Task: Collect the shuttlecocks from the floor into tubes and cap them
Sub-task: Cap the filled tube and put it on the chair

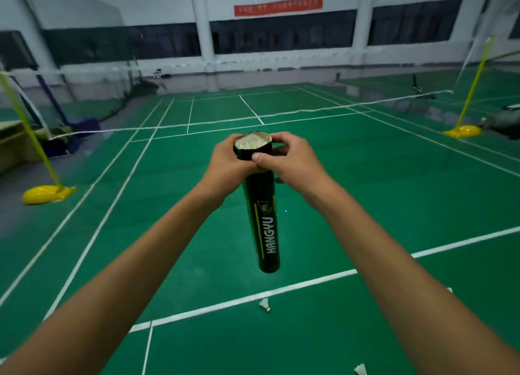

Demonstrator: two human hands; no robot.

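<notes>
I hold a black shuttlecock tube (266, 228) marked HANGYU out in front of me, almost upright. Its top end is uncapped and white feathers (252, 142) show inside the mouth. My left hand (226, 163) grips the tube just below the rim from the left. My right hand (291, 156) grips the same top part from the right, thumb across the front. A white shuttlecock (265, 304) lies on the green floor below the tube, beside a white line. A second shuttlecock (360, 369) lies at the bottom edge. No cap is visible.
A badminton net (197, 121) spans the green court ahead, strung between yellow posts with yellow bases at the left (46, 193) and right (463, 130). A wooden bench (12, 146) and blue equipment (81, 130) stand at the left. White court lines cross the floor.
</notes>
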